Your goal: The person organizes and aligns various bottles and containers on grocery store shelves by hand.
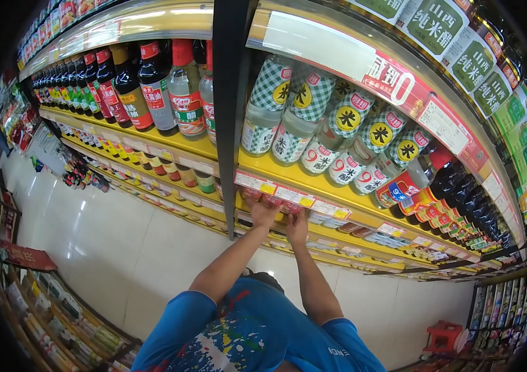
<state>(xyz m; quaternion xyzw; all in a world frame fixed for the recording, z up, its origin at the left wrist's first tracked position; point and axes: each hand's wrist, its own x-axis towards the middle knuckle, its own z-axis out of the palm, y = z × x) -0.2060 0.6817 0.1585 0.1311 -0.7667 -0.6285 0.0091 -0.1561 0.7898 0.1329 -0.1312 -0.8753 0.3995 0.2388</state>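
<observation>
My left hand (265, 214) reaches in under the front edge of the vinegar shelf (248, 162), its fingers stretched forward against red-topped containers (272, 199). Close beside it, to the right, my right hand (297, 228) touches the same small group with its fingers extended. The shelf lip and my hands hide much of these containers, so their kind is unclear. Directly above stand bottles of rice vinegar (341, 127) with green checked wrappers. White price labels (285, 194) with yellow tags run along the edge over my fingers.
A dark upright post (229, 111) divides the shelving. Soy sauce bottles (158, 90) fill the left bay, with jars (186, 175) below. Dark bottles (456, 186) continue to the right. Behind me are a pale tiled floor (121, 239), a red stool (443, 338) and more stocked shelves.
</observation>
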